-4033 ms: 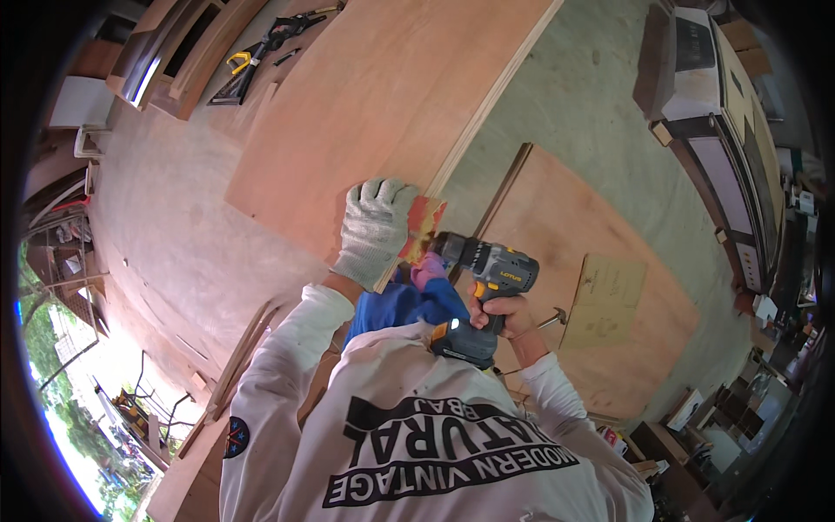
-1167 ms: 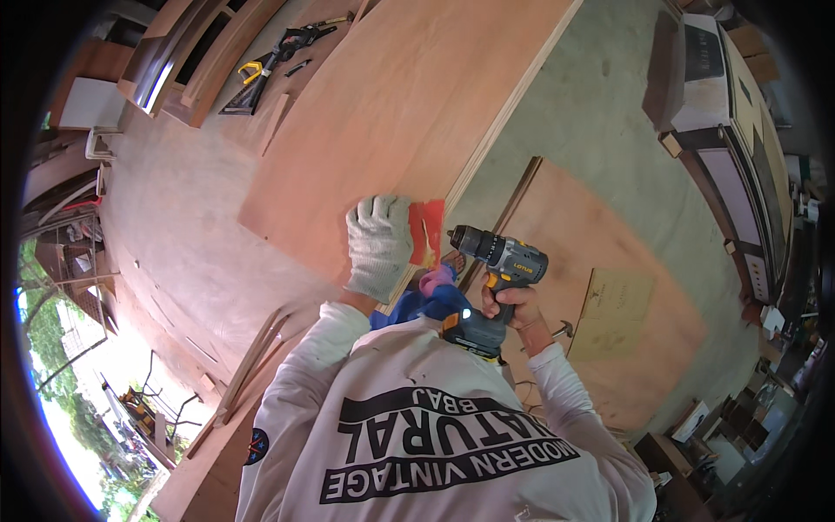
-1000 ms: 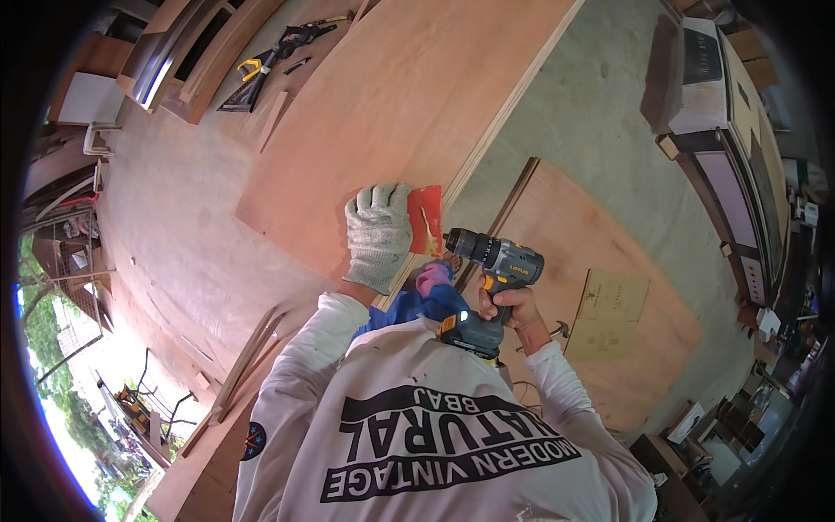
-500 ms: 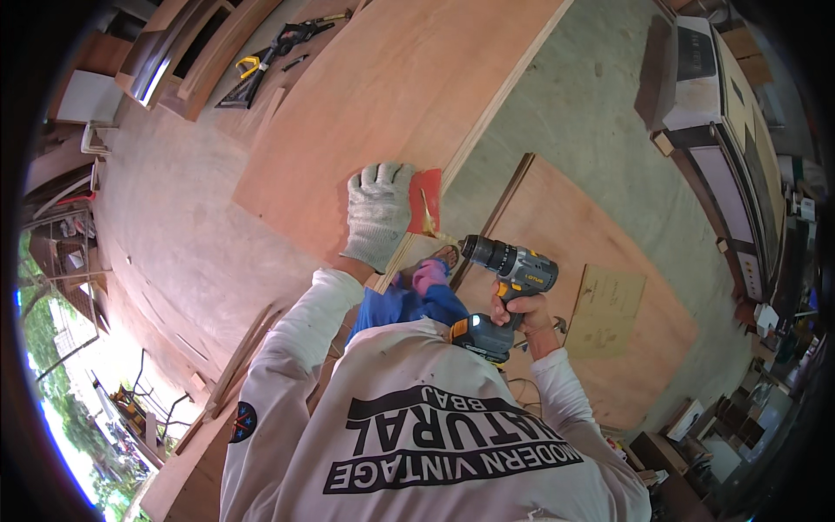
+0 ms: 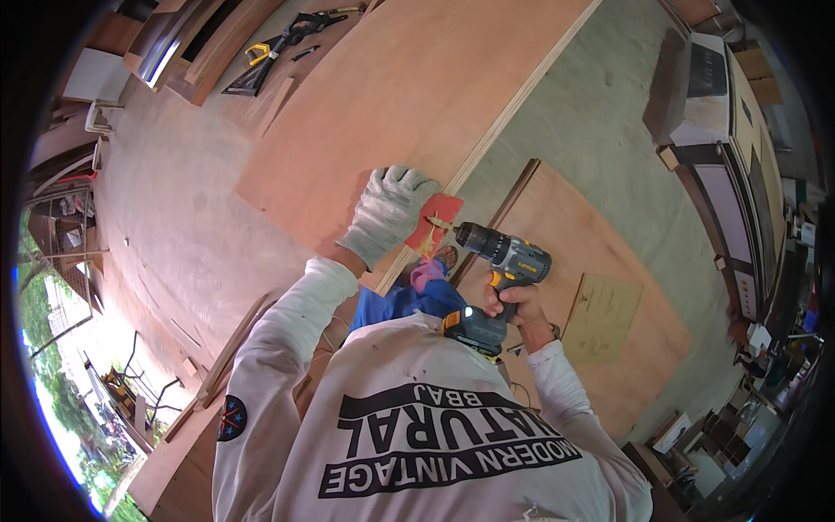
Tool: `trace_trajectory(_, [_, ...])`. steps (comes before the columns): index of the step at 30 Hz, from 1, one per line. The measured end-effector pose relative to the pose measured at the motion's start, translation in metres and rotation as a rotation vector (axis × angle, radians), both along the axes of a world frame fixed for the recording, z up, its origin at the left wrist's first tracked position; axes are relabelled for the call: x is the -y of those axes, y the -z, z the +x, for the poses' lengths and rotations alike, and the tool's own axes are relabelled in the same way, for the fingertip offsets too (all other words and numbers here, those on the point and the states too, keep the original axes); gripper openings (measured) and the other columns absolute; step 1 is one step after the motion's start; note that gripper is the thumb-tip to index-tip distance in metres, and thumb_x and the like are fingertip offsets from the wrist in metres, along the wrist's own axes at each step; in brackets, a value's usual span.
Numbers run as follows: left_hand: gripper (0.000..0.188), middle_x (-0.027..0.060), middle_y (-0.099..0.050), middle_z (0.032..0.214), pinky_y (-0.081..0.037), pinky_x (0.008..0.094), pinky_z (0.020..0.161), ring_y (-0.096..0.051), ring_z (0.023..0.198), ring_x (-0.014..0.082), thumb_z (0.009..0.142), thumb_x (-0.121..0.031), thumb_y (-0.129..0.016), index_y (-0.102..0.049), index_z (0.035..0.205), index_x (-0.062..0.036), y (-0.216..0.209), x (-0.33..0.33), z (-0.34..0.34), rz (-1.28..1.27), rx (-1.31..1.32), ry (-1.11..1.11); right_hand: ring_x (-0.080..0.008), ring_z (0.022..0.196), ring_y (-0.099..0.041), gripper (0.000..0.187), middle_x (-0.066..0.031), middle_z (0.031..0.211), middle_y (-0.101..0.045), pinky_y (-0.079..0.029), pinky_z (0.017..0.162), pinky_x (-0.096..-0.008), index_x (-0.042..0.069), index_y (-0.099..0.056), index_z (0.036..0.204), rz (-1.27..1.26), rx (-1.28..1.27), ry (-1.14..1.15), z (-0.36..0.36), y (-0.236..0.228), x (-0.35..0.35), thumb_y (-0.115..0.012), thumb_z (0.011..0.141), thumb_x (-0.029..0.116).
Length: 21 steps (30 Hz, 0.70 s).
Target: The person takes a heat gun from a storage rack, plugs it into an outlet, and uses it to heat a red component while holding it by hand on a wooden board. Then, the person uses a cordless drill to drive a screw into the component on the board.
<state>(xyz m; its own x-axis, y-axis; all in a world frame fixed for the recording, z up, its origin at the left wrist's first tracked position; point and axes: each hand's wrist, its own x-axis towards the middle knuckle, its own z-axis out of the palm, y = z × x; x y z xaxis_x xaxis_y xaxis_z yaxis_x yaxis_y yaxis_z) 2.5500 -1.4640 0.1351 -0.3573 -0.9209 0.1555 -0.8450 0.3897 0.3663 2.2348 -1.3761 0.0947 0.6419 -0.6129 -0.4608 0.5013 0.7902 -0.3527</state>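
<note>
When tilted at the near end of the wide plywood board (image 5: 409,96), twelve o'clock from the glove, brought into line with the cordless drill (image 5: 511,259), around four o'clock.

Curled over with the gloved left hand (image 5: 390,210), fingers bunched; impossible to tell whether clasping the board or the red piece (image 5: 447,207), seen at three o'clock from the glove. Wrapped closed round the drill's grip with the bare right hand (image 5: 515,306). Compared with half a second ago, turned clockwise at glove and red piece, and brought to the red at the bit (image 5: 449,227), so probably better aligned for the work. Hidden: gloved palm. Too small to make out: actual contact at the tip.
</note>
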Motion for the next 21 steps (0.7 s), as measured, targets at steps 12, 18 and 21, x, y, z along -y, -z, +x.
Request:
trace_trajectory(12, [0.032,0.0014,-0.064,0.113,-0.046,0.0425,0.096,-0.060,0.110,0.0248,0.082,-0.020,-0.067,-0.072,0.113,-0.0188,0.009,0.007,0.003,-0.023,0.029,-0.032,-0.0220,0.055,-0.059,0.047,-0.0158,0.077,-0.066,-0.051,0.057,-0.0381,-0.006,-0.060,0.113,0.025,-0.051,0.030,0.001,-0.001,-0.003,-0.072,0.070,0.007])
trace_trajectory(18, [0.030,0.0015,-0.063,0.113,-0.045,0.0422,0.098,-0.059,0.112,0.0241,0.085,-0.022,-0.064,-0.071,0.113,-0.0174,0.010,0.009,-0.001,-0.013,0.060,-0.045,-0.0214,0.055,-0.059,0.049,-0.0156,0.076,-0.066,-0.051,0.057,-0.0377,-0.006,-0.060,0.114,0.050,-0.065,0.036,0.004,-0.006,-0.008,-0.072,0.069,0.008])
trace_trajectory(21, [0.029,0.0016,-0.063,0.111,-0.045,0.0428,0.097,-0.059,0.111,0.0244,0.085,-0.021,-0.063,-0.071,0.112,-0.0176,0.014,0.011,-0.003,-0.030,0.044,-0.039,-0.0212,0.056,-0.059,0.049,-0.0158,0.077,-0.066,-0.051,0.057,-0.0375,-0.005,-0.060,0.114,0.030,-0.029,0.027,0.003,-0.007,-0.013,-0.072,0.069,0.008])
